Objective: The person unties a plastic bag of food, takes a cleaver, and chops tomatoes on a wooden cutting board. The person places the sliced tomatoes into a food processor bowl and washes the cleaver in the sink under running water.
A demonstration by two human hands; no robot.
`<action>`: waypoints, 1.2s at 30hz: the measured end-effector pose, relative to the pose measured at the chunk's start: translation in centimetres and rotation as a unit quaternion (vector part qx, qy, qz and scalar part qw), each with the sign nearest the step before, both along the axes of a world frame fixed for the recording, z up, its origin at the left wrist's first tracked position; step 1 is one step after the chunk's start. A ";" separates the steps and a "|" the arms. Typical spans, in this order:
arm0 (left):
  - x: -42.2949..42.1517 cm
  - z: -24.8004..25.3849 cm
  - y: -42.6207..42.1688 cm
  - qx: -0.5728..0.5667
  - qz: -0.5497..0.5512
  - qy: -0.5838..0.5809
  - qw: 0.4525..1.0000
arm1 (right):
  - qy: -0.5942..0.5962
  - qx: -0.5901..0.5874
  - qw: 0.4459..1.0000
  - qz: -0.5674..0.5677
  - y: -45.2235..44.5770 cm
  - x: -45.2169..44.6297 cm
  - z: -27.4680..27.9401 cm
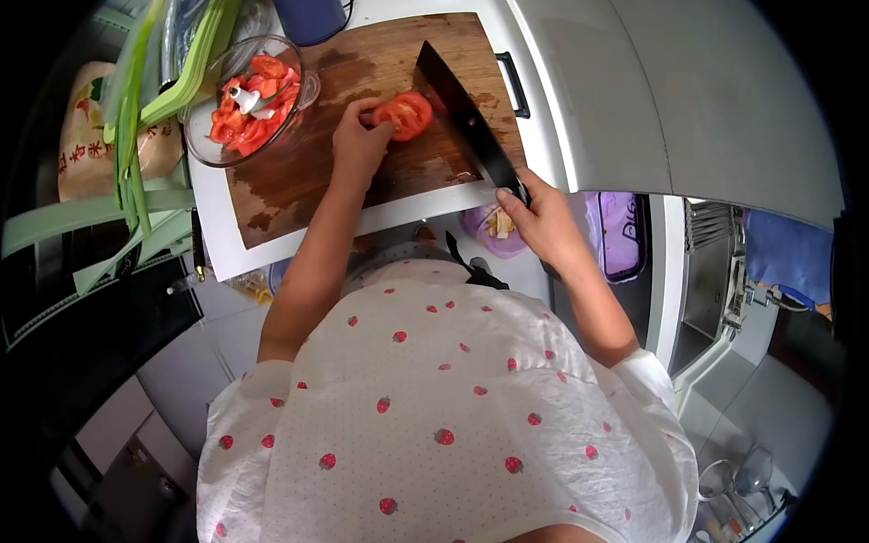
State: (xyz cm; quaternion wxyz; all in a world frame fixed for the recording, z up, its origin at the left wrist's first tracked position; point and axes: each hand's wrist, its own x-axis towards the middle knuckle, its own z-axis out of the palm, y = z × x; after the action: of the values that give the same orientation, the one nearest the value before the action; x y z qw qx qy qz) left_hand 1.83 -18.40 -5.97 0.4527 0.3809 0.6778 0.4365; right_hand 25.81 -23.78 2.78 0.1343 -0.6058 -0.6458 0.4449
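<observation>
On the wet wooden cutting board (pixel 317 190) lies a cut tomato piece (pixel 405 116), its red inner face turned up. My left hand (pixel 360 140) grips the tomato's left edge between thumb and fingers. Wrapped round the handle of a black cleaver (pixel 466 118) is my right hand (pixel 540 214). The blade points up and away, just right of the tomato and apart from it. Left of my left hand, a clear glass bowl (pixel 204 149) holds several tomato chunks around a white centre post with a blade.
Green leafy stalks (pixel 131 136) hang at the left, before a printed bag (pixel 81 149). A dark blue container (pixel 310 18) stands behind the board. Below the counter is a purple bin (pixel 516 242) with scraps. A sink (pixel 711 281) lies at the right.
</observation>
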 end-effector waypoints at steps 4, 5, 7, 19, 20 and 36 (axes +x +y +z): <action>0.4 0.8 0.1 -0.007 0.025 -0.036 0.999 | 0.006 0.023 1.000 0.017 0.1 -0.8 1.8; 0.5 0.6 0.2 -0.006 0.027 -0.037 0.999 | -0.019 0.008 0.999 0.026 0.2 -0.9 2.3; 0.6 0.0 0.4 -0.001 0.037 -0.055 0.998 | -0.043 0.032 0.997 0.046 0.3 -0.8 1.8; 0.9 -0.9 -0.4 0.011 0.050 -0.069 0.996 | -0.153 0.074 0.979 0.110 2.1 -2.9 -1.8; 0.8 -0.8 -0.4 0.013 0.052 -0.068 0.996 | -0.132 0.080 0.983 0.096 2.4 -3.1 -2.4; 0.2 -1.5 0.2 0.002 0.070 -0.093 0.993 | -0.122 0.076 0.983 0.118 1.5 -2.4 1.7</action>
State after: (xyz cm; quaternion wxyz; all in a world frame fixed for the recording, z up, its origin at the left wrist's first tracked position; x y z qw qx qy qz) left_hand 2.04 -18.20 -7.48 0.4818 0.2912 0.6566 0.5020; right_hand 23.43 -22.31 4.45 0.0465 -0.5633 -0.7560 0.3300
